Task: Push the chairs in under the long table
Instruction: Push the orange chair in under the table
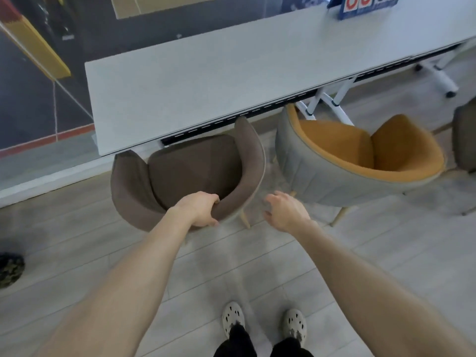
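**Left hand grips the brown chair's back, right hand loose beside it**

Both arms stretch forward and down over pale floor planks [373,266], above a pair of light clogs [233,316] that point at the table. Open floor lies behind and on both sides of the person; a dark round thing [10,269] sits at the left edge.

With its fingers curled over the top and its thumb on the outer side, the left hand [199,208] holds the rim of the brown chair [190,166] at the middle of the backrest. Beside it, the right hand [286,212] hangs in the air with fingers loosely curled, holding nothing, over the narrow strip of floor between the two chairs.

The brown chair has its back to the person and its open front to the table [206,81]. Its arm tips reach the near edge and the front of the seat is just under it.

To its right, the orange chair [342,150] stands out from the table, turned at an angle, with one arm tip near the edge. Part of a third chair [465,135] shows at the right border.

The table's long side runs from near left to far right. Its left end stops short of a dark wall, and white legs [438,76] show beneath it. A blue score flipper [365,6] stands on the far end.
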Demonstrator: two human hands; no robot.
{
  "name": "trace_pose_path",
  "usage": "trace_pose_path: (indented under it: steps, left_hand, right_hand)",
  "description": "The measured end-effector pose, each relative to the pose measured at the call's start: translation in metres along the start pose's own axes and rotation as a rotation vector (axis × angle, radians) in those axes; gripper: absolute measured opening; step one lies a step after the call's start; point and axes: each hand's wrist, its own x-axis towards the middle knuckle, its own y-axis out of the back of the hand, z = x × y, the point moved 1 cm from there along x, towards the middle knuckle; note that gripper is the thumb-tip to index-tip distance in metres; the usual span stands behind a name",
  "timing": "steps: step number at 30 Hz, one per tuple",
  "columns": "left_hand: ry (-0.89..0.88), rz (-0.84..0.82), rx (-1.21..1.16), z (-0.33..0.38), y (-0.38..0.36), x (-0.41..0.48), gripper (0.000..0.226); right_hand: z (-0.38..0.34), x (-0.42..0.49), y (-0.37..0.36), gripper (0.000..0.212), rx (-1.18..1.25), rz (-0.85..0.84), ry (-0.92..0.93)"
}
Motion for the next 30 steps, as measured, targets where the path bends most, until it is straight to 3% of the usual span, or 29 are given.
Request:
trace_pose_path:
  steps: [8,13,16,20,22,27,30]
  left_hand:
    - [-0.105,0.024,0.140,0.143,0.053,0.055,0.073]
    - [-0.103,0.127,0.100,0.244,0.066,0.093,0.084]
    - [-0.109,0.200,0.121,0.298,0.066,0.121,0.094]
    - [-0.139,0.298,0.187,0.340,0.066,0.163,0.109]
    - [-0.144,0.292,0.234,0.345,0.066,0.186,0.114]
    - [-0.259,0.112,0.399,0.349,0.061,0.242,0.112]
    - [-0.317,0.011,0.362,0.352,0.056,0.266,0.088]
  right_hand:
    - [0.201,-0.052,0.055,0.030,0.021,0.123,-0.373]
    - [0.309,-0.052,0.088,0.040,-0.006,0.280,-0.420]
    - [0.353,-0.047,0.104,0.058,-0.095,0.334,-0.343]
    - [0.403,-0.034,0.105,0.108,-0.174,0.127,-0.229]
    - [0.420,-0.029,0.096,0.117,-0.161,0.058,-0.169]
    - [0.442,-0.022,0.082,0.086,-0.185,0.130,-0.082]
    - [0.448,-0.020,0.076,0.073,-0.162,0.159,-0.034]
